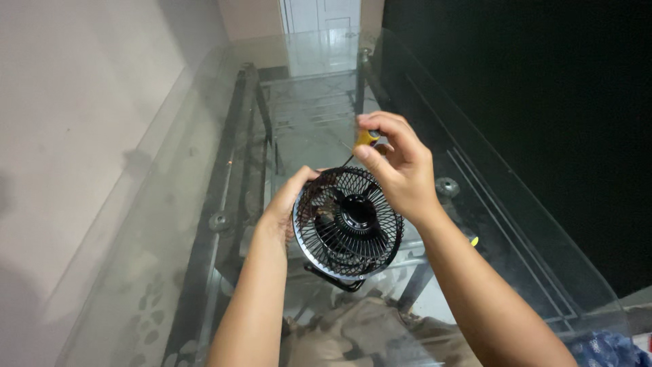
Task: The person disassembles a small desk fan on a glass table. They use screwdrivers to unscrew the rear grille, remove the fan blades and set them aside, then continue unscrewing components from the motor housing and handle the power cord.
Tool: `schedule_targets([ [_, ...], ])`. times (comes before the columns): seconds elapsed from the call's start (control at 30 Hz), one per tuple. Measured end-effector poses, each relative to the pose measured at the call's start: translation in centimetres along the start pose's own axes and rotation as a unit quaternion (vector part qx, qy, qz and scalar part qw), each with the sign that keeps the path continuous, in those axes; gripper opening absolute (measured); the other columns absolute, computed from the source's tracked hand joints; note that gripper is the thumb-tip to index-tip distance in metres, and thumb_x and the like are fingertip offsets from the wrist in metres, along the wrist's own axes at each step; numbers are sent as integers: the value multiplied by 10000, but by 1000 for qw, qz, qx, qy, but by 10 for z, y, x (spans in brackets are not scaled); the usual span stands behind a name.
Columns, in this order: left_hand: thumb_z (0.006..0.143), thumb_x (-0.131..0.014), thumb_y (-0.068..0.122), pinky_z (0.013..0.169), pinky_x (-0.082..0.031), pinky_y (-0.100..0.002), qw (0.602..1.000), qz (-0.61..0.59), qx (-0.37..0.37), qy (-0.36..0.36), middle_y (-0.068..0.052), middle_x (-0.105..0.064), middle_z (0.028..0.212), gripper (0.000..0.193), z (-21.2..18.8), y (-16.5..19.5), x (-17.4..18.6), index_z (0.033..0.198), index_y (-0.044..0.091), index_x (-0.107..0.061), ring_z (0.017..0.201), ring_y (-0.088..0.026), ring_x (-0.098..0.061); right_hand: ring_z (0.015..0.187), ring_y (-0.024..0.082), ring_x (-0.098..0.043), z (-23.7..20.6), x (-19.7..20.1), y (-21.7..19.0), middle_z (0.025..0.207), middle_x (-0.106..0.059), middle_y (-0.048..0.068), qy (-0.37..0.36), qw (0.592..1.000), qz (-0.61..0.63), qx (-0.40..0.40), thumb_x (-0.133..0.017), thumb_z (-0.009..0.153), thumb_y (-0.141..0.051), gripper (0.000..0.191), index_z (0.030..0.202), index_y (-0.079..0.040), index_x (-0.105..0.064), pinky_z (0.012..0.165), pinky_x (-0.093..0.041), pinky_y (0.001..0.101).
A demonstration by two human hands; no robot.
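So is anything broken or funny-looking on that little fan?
Nothing looks broken. The small black fan has its wire cage whole and its blades in place. The left hand steadies its rim while the right hand holds a yellow-handled screwdriver at its top edge, above the glass table.

A glass tabletop (170, 224) on a dark metal frame (224, 183) carries the things, its pane fixed by round metal mounts (447, 187). A small yellow-tipped object (473, 240) lies on the glass, near the right side.
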State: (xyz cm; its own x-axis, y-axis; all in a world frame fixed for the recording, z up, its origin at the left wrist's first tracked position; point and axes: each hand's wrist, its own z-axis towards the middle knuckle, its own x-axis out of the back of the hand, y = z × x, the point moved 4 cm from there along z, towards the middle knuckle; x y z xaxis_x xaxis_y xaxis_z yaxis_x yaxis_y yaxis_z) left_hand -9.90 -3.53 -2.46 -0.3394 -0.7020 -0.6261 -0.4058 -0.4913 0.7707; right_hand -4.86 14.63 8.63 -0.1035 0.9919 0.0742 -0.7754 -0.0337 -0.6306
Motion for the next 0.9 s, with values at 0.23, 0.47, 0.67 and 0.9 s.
schedule_targets([
  [0.23, 945, -478, 289, 834, -612, -385, 1000, -6, -4, 20, -128, -754, 1062, 453, 0, 0, 0, 1236, -10, -654, 901, -225, -742, 1103, 138, -655, 2, 5, 3, 1263, -621, 74, 31, 999, 15, -35, -716, 997, 28, 299, 1285, -12, -644, 947, -571, 291],
  [0.47, 934, -489, 249, 830, -607, -387, 1000, 7, -3, 30, -144, -749, 1064, 455, -4, -2, 2, 1252, -31, -653, 900, -237, -731, 1164, 141, -645, -4, 4, 6, 1324, -650, 102, 33, 999, 36, -10, -665, 1064, 46, 268, 1324, -2, -626, 1025, -562, 304],
  [0.67, 957, -482, 277, 862, -606, -394, 999, -9, -12, 43, -164, -743, 1116, 484, -6, -4, 1, 1295, -37, -629, 941, -237, -742, 1077, 165, -666, -3, 3, 5, 1276, -580, 94, 43, 998, -28, 21, -738, 1025, 47, 252, 1254, -17, -654, 938, -583, 314],
  [0.9, 950, -493, 232, 856, -615, -390, 999, -10, -15, 47, -164, -753, 1106, 471, -6, -3, 2, 1297, -51, -637, 929, -242, -747, 1156, 188, -685, -2, 1, 2, 1299, -664, 118, 27, 996, 78, -36, -643, 1061, 6, 342, 1369, -46, -505, 994, -593, 336],
])
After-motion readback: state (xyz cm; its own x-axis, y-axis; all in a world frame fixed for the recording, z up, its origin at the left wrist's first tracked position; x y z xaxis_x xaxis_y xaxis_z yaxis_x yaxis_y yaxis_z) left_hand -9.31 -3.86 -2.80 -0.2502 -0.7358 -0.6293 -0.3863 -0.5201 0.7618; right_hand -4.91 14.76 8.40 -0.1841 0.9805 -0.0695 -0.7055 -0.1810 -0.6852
